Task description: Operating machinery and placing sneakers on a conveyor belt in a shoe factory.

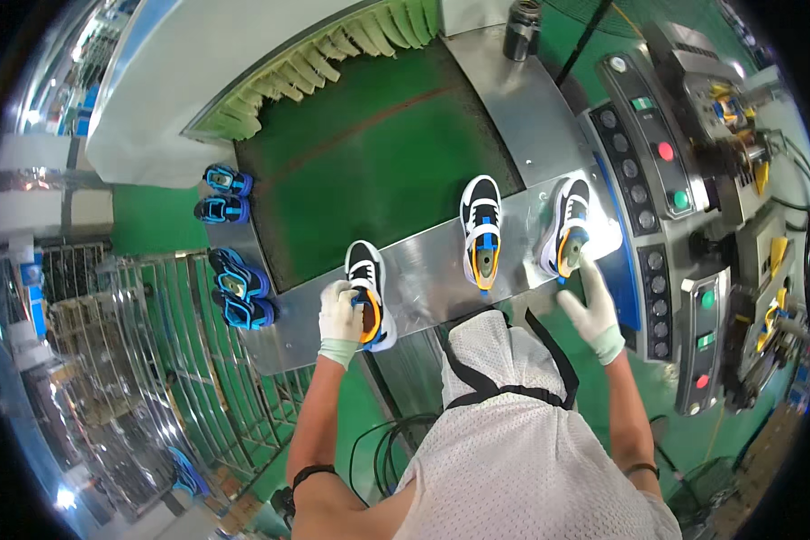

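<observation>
Upper control panel (pixel 650 126): any markings were too small for me to read.
Lower control panel (pixel 700 356): I could make out nothing legible there either.
Dark can (pixel 522 31): any print was unreadable.
Sneakers (pixel 482 216): I read no lettering.

A matt cloth glove (pixel 337 346) is covering the left grip (pixel 340 313); beside it, the smooth metal tabletop (pixel 427 281) is gleaming softly.

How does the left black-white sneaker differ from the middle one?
The left black-white sneaker has the white-gloved left hand at its opening; the middle black-white sneaker is untouched. Inside, the left sneaker looks brown, the middle one olive. Both have orange lining and toes pointing away.
</observation>
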`<state>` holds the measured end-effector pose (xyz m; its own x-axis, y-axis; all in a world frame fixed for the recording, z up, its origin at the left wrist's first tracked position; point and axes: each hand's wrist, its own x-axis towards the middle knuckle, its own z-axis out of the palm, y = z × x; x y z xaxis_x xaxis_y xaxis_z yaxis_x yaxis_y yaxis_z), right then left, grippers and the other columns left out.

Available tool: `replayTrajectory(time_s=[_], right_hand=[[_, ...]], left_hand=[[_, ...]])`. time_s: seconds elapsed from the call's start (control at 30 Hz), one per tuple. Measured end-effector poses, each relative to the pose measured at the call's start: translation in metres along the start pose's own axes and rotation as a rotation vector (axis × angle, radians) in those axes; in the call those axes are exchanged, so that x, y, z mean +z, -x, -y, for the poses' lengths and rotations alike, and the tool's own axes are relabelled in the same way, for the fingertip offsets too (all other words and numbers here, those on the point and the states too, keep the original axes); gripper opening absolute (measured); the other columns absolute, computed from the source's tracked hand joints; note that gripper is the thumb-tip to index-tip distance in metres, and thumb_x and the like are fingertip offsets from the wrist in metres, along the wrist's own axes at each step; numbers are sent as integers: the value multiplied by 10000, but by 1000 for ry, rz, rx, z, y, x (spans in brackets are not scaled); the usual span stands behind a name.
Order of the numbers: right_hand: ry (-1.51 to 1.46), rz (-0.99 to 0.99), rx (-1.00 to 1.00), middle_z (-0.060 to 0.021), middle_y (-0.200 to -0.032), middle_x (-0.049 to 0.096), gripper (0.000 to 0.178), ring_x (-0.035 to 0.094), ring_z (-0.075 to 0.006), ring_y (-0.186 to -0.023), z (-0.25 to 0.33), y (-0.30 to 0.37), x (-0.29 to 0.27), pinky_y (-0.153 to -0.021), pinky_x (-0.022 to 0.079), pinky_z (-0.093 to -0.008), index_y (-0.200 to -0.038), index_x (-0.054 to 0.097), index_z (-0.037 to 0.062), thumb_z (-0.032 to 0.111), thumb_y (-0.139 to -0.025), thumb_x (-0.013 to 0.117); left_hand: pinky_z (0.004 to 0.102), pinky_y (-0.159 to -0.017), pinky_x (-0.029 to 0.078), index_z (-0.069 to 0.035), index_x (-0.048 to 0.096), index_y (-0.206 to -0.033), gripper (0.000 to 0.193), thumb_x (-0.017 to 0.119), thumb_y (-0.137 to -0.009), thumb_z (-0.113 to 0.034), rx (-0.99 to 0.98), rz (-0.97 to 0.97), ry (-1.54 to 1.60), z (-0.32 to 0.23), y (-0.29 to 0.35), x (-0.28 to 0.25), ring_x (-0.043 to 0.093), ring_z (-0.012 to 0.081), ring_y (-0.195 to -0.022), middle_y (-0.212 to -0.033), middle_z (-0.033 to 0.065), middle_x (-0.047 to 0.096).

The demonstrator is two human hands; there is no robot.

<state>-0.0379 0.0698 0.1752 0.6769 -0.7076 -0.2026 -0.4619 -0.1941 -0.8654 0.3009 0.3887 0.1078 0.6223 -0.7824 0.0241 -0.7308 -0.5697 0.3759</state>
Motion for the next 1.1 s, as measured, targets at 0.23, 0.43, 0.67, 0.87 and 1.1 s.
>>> replayTrajectory(time_s=[0.23,0.43,0.67,0.87,1.1], right_hand=[[169,219,-406,-302,-1476,356,1040,362,-442,-1386,71,40,97,-1156,328,-454,-1485,238,-57,363,-740,830],[-128,137,-53,-310,-1096,640,820,647,-403,-1052,59,62,65,-931,509,-408,-1359,469,-91,446,-786,706],[-144,228,170,-266,-965,688,824,703,-370,-901,85,58,30,-835,544,-388,-1356,512,-56,500,-778,703],[-63,184,150,-267,-981,683,796,692,-382,-913,93,33,30,-837,543,-394,-1347,522,-45,495,-789,697],[-468,-42,85,-263,-1336,567,735,580,-338,-1237,61,-11,32,-1034,461,-382,-1355,509,-56,427,-838,711]], left_hand=[[441,-717,529,-28,618,-954,204,671,-833,-184,59,257,216,-141,-50,-53,658,381,-794,-846,184,655],[288,-459,468,25,629,-823,193,599,-864,-161,-22,920,494,-179,-107,-73,599,162,-451,-648,93,633],[288,-496,501,61,639,-900,267,547,-899,-189,52,1210,669,-170,-147,-30,646,190,-520,-732,117,660],[277,-505,499,19,625,-888,303,541,-953,-264,101,1139,646,-174,-166,-35,626,166,-522,-686,91,637],[292,-594,500,-2,595,-922,140,559,-963,-131,266,805,630,-162,-181,-68,624,146,-677,-926,89,623]])
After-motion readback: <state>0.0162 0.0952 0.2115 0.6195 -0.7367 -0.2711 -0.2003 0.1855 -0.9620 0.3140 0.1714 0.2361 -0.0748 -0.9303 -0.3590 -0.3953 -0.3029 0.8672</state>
